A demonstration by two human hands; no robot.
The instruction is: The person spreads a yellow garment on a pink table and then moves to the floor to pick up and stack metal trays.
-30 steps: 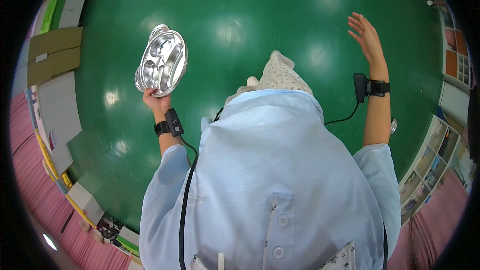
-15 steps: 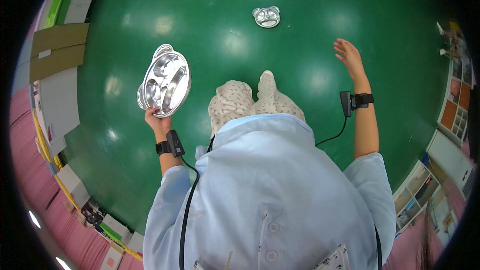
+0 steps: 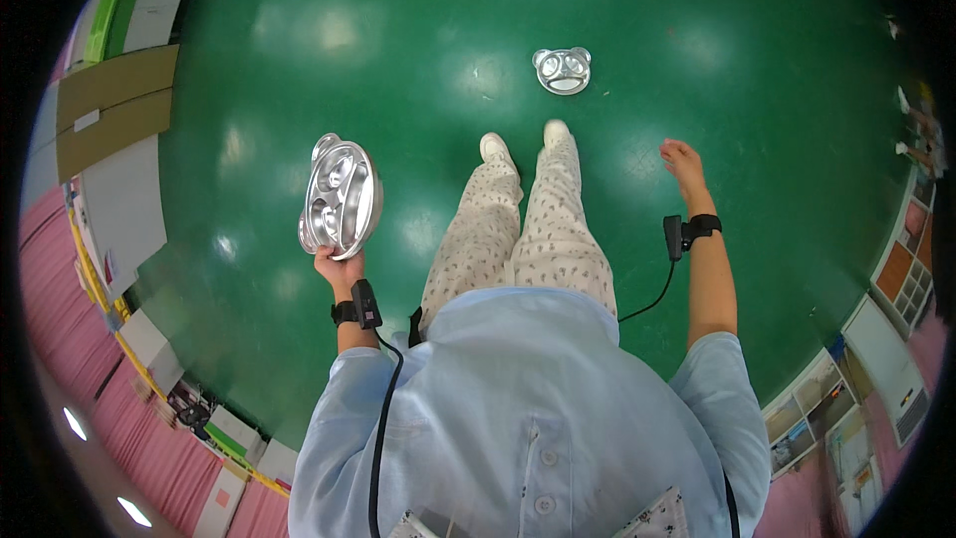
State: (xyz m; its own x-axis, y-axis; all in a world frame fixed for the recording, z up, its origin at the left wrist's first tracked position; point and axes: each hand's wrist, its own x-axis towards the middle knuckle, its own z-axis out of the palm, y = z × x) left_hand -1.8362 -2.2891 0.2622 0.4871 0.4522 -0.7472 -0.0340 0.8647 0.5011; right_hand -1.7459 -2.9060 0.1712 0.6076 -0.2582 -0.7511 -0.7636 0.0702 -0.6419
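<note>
My left hand (image 3: 337, 267) grips the lower rim of a shiny metal divided tray (image 3: 342, 197) with animal ears, held up facing me over the green floor. A second, smaller-looking metal tray (image 3: 564, 70) of the same eared shape lies flat on the floor just ahead of my white shoes (image 3: 523, 142). My right hand (image 3: 680, 161) hangs out to the right, fingers loose and holding nothing. Both wrists carry black strapped devices with cables.
Green glossy floor (image 3: 398, 30) all around. Flat cardboard sheets (image 3: 115, 105) and grey boards lie along the left edge. Shelves with coloured boxes (image 3: 901, 269) stand at the right. Pink flooring borders the lower left.
The view has tipped forward: my legs and shoes have come into sight and the floor tray has come closer. My right hand has dropped lower. The held tray stays in my left hand.
</note>
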